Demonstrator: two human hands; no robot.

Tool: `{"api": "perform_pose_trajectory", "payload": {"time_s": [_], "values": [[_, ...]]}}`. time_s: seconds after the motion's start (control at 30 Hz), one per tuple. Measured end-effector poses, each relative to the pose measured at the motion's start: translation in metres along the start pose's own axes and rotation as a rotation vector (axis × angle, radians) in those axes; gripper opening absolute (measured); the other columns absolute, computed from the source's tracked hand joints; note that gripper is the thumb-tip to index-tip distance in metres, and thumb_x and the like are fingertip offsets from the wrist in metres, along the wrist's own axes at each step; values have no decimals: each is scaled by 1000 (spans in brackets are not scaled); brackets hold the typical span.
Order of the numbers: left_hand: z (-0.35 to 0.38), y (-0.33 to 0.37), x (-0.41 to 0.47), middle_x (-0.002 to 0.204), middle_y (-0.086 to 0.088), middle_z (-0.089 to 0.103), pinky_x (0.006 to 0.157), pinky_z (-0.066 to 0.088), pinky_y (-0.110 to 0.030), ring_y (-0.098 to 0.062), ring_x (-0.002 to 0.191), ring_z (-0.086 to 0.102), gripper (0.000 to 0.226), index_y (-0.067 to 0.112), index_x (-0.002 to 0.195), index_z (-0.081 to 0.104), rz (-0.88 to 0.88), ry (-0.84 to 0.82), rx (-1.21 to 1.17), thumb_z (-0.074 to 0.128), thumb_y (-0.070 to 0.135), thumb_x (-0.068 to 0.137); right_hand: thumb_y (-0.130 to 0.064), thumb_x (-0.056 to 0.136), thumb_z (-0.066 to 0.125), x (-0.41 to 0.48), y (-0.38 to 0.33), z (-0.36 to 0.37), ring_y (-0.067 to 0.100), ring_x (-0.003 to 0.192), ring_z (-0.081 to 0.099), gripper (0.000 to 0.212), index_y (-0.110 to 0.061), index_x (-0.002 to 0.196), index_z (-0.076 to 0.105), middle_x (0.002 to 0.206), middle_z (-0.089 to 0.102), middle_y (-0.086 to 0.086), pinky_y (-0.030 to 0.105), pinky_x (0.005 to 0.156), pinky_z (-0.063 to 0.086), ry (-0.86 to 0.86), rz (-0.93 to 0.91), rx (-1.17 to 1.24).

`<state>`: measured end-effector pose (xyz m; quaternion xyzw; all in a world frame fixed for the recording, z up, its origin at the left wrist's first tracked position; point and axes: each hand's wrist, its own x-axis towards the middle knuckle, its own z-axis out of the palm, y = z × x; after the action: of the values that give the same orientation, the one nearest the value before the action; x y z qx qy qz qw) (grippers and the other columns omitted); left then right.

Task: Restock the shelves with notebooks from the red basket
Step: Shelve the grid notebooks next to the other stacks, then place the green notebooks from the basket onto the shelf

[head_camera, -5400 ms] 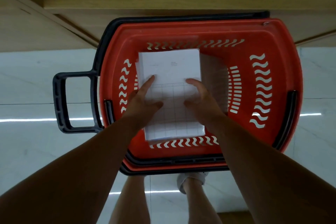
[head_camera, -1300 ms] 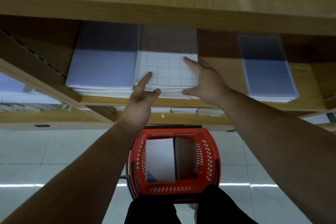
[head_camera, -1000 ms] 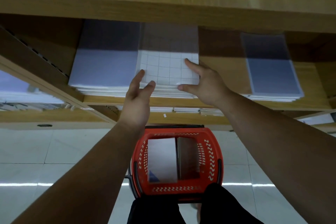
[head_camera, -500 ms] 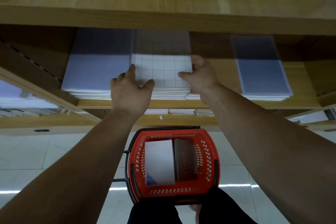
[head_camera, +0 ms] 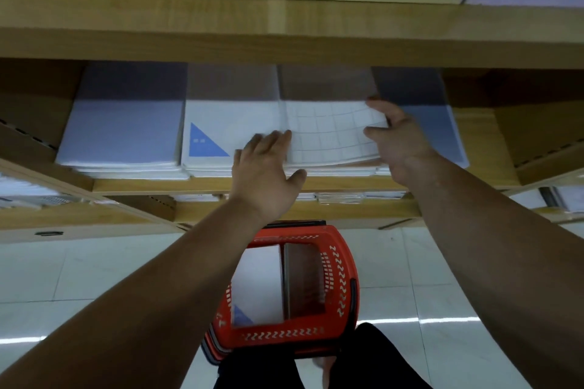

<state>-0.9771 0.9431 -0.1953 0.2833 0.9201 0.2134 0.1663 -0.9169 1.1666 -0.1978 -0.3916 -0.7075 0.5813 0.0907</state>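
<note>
Floor [head_camera: 79,278]: pale glossy tiles are running under the wooden shelving [head_camera: 284,31] and catching strips of light.
Middle shelf [head_camera: 196,185]: its board is carrying four stacks side by side, their far halves lying in the shadow of the board above.
Red basket [head_camera: 316,339]: it is standing on the floor below the shelf, close to the person's legs, and is holding white notebooks [head_camera: 257,284] in its left half, the top one showing a blue corner.
Flanking stacks: a plain bluish stack [head_camera: 123,129] is lying at the far left, a blue-triangle stack [head_camera: 227,126] is sitting next to it, and another bluish stack [head_camera: 442,123] is lying at the far right.
Grid notebook [head_camera: 328,133]: it is resting on top of the third stack, with its right edge bowing upward.
Right hand [head_camera: 401,148]: the grip is grasping the grid notebook's right edge, with the thumb lying on the cover.
Left hand [head_camera: 265,174]: the grip is released; straight, motion-blurred fingers are pressing at the grid notebook's left edge.
</note>
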Motion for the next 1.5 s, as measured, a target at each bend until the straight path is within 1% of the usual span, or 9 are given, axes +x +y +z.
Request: {"api": "perform_pose_trajectory", "payload": {"time_s": [0.17,0.33,0.7,0.77,0.83,0.93,1.03,1.23,1.5], "values": [[6,-4,5,168,11,-2,121,2,-60,-23,154,-9,83,41,158,0,12,-106,188,46,63,93,4,96,57,6,17,-26,17,109,58,54,-27,140,59,127,58,-3,30,87,54,59,22,-41],[7,-15,6,166,13,-11,116,6,-71,-26,153,-14,74,49,155,8,38,-113,394,41,69,92,-2,96,58,2,23,-18,16,124,54,66,-30,153,41,141,53,-6,28,103,46,41,21,-143],[5,-22,8,165,12,-21,115,4,-72,-26,152,-19,84,48,154,-8,18,-151,434,41,72,91,-39,104,46,14,20,16,37,141,31,68,-18,161,15,159,25,14,46,112,30,29,-58,-958],[1,-26,1,167,7,-11,118,9,-66,-29,154,-9,81,45,156,1,43,-101,424,43,69,92,-43,102,49,4,20,18,36,143,25,67,-23,160,20,160,19,13,47,112,30,70,-113,-957],[0,-33,-19,163,-6,22,115,29,-59,-37,147,22,67,35,152,32,132,99,354,51,58,92,-44,100,53,-13,25,22,34,142,26,64,-27,157,29,159,22,12,47,113,30,132,-230,-843],[19,-54,-56,119,-11,61,91,48,-45,-34,111,55,41,16,119,67,234,339,88,58,39,86,-41,94,61,-53,45,30,32,133,38,55,-24,145,50,147,40,11,46,110,38,211,-378,-680],[54,-91,-87,109,-7,63,91,52,-45,-32,103,59,36,16,108,70,112,144,-85,54,39,85,-36,88,63,-98,84,46,31,125,46,47,-22,133,62,135,50,12,43,107,40,268,-362,-580],[125,-162,-113,131,0,60,89,49,-30,-19,106,62,42,31,130,58,-242,-312,-161,66,39,90,-36,90,66,-140,190,91,29,125,47,37,-32,127,63,137,49,7,42,108,41,60,8,-617],[269,-224,-110,141,-8,54,97,49,-39,-24,114,59,53,30,139,50,-518,-406,-340,69,38,90,-53,90,57,-119,366,143,14,100,67,47,-29,131,58,125,64,0,38,81,61,-385,321,-580]]}}
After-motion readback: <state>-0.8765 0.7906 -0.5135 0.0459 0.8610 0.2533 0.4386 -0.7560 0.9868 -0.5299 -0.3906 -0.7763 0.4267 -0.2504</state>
